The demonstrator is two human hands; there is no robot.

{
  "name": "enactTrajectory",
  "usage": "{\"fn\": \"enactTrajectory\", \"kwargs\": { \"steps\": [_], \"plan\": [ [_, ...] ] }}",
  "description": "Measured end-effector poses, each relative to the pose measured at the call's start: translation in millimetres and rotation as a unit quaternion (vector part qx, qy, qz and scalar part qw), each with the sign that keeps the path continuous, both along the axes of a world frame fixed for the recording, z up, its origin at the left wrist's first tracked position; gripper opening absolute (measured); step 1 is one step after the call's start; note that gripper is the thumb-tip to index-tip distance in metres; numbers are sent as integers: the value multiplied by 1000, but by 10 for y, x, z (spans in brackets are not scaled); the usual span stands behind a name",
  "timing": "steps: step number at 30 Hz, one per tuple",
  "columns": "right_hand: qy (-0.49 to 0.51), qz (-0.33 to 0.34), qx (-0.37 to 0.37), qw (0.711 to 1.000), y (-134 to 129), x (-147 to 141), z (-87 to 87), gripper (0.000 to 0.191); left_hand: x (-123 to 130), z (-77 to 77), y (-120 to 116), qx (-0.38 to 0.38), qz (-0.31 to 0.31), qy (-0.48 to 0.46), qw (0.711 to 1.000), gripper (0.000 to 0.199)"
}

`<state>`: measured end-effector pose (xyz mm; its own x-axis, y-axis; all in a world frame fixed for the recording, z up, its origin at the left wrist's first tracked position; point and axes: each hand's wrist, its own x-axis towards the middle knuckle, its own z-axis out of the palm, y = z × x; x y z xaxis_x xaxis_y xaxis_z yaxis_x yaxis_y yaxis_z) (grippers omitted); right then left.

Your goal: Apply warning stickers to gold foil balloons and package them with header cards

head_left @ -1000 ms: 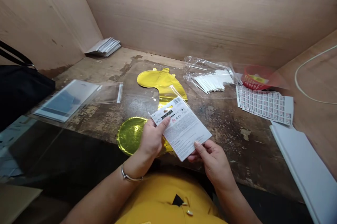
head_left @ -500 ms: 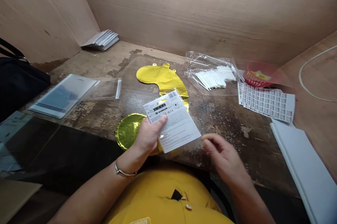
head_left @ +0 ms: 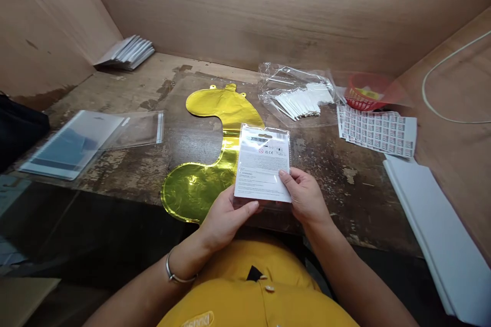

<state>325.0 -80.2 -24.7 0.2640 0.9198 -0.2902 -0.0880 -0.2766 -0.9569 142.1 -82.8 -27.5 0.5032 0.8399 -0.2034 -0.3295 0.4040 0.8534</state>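
A flat clear-wrapped packet with a white printed card [head_left: 263, 176] is held up in front of me, its top edge away from me. My left hand [head_left: 226, 217] grips its lower left corner, thumb along the bottom edge. On the right side, my right hand [head_left: 307, 194] pinches it with the thumb on the printed face; the fingers behind are hidden. Under and beyond the packet lies a gold foil balloon [head_left: 195, 183], flat and curved like a hook or a digit, partly covered by the packet and my left hand.
Clear plastic sleeves [head_left: 76, 137] lie at left, with a stack of white packets [head_left: 128, 53] behind. A bag of white sticks [head_left: 301, 99], a red basket [head_left: 362, 94], sticker sheets [head_left: 378, 132] and a long white board [head_left: 433, 224] line the right. Wooden walls enclose the table.
The packet has turned from a slant to nearly upright and moved slightly right. My right hand, earlier near its corner, now grips its right side; my left hand has shifted to the lower left corner.
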Motion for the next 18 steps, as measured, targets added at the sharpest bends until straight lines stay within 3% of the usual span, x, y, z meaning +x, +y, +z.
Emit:
{"fn": "enactTrajectory", "kwargs": {
  "steps": [2, 4, 5, 7, 8, 10, 12, 18],
  "plan": [
    [-41, 35, -9, 998, -27, 5, 17, 44, 30, -2, 15, -24, 27, 21, 999, 30],
    [-176, 33, 38, 983, -81, 31, 61, 48, 55, -14, 28, -56, 38, 28, 997, 26],
    [-269, 16, 89, 959, -117, 48, 94, 50, 64, -20, 30, -67, 41, 29, 997, 25],
    [-443, 14, 224, 868, -195, 80, 171, 51, 72, -25, 25, -72, 41, 30, 996, 24],
    [-502, 50, 287, 814, -231, 91, 208, 46, 72, -23, 19, -67, 39, 29, 997, 25],
    [-555, 164, 376, 724, -282, 97, 258, 30, 71, -12, 6, -63, 39, 28, 997, 26],
    [-569, 228, 417, 671, -294, 86, 260, 20, 70, 3, -4, -64, 40, 25, 997, 25],
    [-611, 208, 430, 631, -155, 25, 119, 21, 101, 19, -2, -75, 28, 8, 997, 33]
  ]
}}
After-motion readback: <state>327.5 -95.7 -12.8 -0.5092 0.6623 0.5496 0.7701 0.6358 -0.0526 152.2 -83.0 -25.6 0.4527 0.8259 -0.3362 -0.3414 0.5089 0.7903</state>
